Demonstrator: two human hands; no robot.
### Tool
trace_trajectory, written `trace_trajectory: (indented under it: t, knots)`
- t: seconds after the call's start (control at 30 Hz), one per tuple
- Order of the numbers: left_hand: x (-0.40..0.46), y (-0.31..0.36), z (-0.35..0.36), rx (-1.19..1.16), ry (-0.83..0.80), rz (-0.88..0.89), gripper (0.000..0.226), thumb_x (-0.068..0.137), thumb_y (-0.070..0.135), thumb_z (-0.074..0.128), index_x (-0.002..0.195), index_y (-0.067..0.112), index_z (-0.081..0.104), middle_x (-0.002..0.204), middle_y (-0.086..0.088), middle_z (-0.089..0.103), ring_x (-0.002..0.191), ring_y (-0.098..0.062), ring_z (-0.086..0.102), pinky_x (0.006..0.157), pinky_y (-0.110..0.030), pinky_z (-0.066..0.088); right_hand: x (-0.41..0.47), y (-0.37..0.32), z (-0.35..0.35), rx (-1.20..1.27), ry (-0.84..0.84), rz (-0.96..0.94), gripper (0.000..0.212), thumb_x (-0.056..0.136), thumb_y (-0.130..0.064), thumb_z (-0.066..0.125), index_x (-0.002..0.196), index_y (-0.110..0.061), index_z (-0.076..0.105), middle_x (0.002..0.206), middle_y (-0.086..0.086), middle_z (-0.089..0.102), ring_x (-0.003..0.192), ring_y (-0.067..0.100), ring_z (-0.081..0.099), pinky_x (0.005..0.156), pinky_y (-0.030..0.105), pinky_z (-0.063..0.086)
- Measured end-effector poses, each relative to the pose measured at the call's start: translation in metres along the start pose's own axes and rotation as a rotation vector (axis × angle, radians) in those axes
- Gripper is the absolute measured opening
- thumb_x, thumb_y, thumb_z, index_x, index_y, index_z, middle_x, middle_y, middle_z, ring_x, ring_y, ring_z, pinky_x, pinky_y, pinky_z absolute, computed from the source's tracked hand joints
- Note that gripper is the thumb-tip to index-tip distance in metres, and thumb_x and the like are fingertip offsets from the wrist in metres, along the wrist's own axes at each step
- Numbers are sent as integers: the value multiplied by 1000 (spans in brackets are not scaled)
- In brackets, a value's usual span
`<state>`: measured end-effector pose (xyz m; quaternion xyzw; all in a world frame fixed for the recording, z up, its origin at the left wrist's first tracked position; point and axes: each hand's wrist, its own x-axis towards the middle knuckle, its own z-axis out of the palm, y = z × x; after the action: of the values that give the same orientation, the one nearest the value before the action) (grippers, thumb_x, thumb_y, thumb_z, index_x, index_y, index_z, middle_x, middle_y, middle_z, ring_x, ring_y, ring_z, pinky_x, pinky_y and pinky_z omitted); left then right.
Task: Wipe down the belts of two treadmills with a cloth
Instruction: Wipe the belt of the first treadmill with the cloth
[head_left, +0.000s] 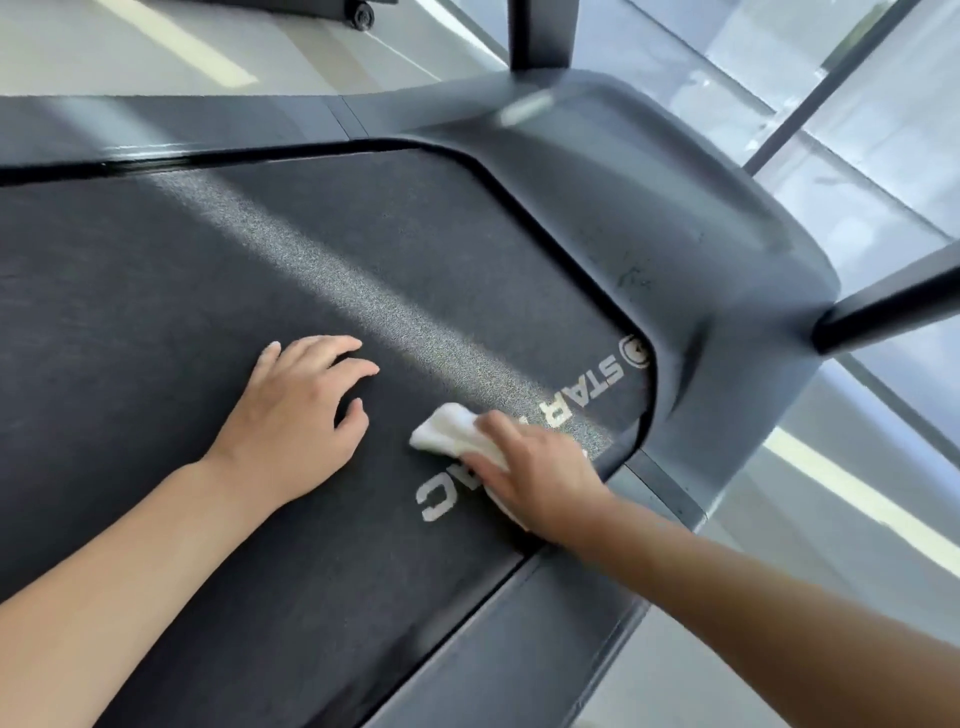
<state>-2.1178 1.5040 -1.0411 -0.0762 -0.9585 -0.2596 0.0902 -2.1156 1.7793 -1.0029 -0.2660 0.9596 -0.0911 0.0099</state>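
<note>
A dark treadmill belt fills most of the view, with white lettering near its right end. My right hand presses a folded white cloth flat onto the belt, over the middle of the lettering; part of the cloth is hidden under the palm. My left hand rests on the belt to the left of the cloth, fingers spread and lightly bent, holding nothing. A pale band of light crosses the belt diagonally between the hands.
The treadmill's grey motor cover wraps the belt's far right end. Two dark uprights rise from it. Grey side rails run along both belt edges. Another machine's wheel stands on the pale floor beyond. Glass panels lie right.
</note>
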Motion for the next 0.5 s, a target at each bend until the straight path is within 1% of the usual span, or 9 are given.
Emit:
trace_trajectory:
  t: [0.1, 0.13, 0.2, 0.27, 0.33, 0.4, 0.43, 0.47, 0.5]
  knots:
    - [-16, 8, 8, 59, -42, 91, 54, 91, 38, 37, 130, 20, 69, 145, -2, 59, 140, -28, 50, 118, -65, 32, 34, 91, -21, -73, 96, 467, 38, 104, -57, 42, 113, -20, 44, 95, 8, 64, 92, 39, 64, 69, 40, 38]
    - [-21, 9, 9, 72, -48, 108, 55, 92, 39, 35, 131, 19, 69, 145, -2, 59, 141, -28, 49, 118, -65, 32, 41, 113, -29, -88, 139, 569, 37, 104, -57, 39, 110, -20, 43, 96, 11, 65, 93, 41, 65, 69, 40, 36]
    - [-27, 8, 9, 84, -51, 119, 55, 93, 39, 35, 133, 19, 67, 146, -3, 58, 141, -28, 49, 119, -64, 32, 50, 135, -31, -128, 162, 638, 35, 105, -56, 35, 102, -20, 38, 101, 13, 67, 95, 41, 64, 68, 40, 34]
    - [-29, 7, 8, 85, -51, 133, 54, 94, 39, 36, 133, 19, 67, 145, -3, 58, 141, -29, 50, 119, -63, 32, 50, 129, -28, -152, 157, 634, 34, 105, -55, 35, 100, -21, 35, 101, 12, 68, 94, 41, 65, 68, 40, 35]
    - [-30, 7, 7, 80, -50, 128, 53, 93, 39, 37, 133, 20, 66, 145, -3, 58, 140, -28, 50, 119, -62, 31, 41, 100, -29, -97, 141, 617, 33, 105, -56, 37, 102, -23, 35, 102, 12, 67, 92, 39, 65, 68, 42, 41]
    - [-28, 10, 8, 84, -43, 119, 51, 92, 38, 39, 131, 21, 66, 145, -2, 58, 139, -28, 51, 120, -62, 31, 20, 57, -29, -19, 63, 509, 20, 106, -52, 40, 107, -32, 33, 103, 11, 64, 90, 36, 65, 72, 44, 47]
    - [-28, 11, 8, 85, -37, 113, 50, 91, 38, 40, 130, 21, 66, 144, -2, 59, 138, -28, 52, 119, -62, 32, 7, 31, -25, -2, 11, 422, 15, 107, -48, 41, 110, -37, 32, 104, 10, 63, 89, 34, 64, 72, 43, 46]
    - [-27, 12, 7, 84, -32, 110, 50, 90, 38, 41, 129, 21, 67, 143, -3, 59, 136, -28, 52, 118, -62, 33, -8, 4, -20, 12, -28, 331, 14, 108, -47, 43, 114, -39, 33, 104, 8, 63, 89, 32, 63, 70, 39, 40]
    - [-26, 12, 7, 85, -28, 109, 50, 89, 38, 42, 128, 20, 67, 142, -3, 59, 135, -29, 52, 117, -63, 33, -23, -22, -13, 28, -41, 225, 19, 107, -48, 45, 119, -34, 39, 104, 5, 64, 92, 31, 62, 69, 35, 33]
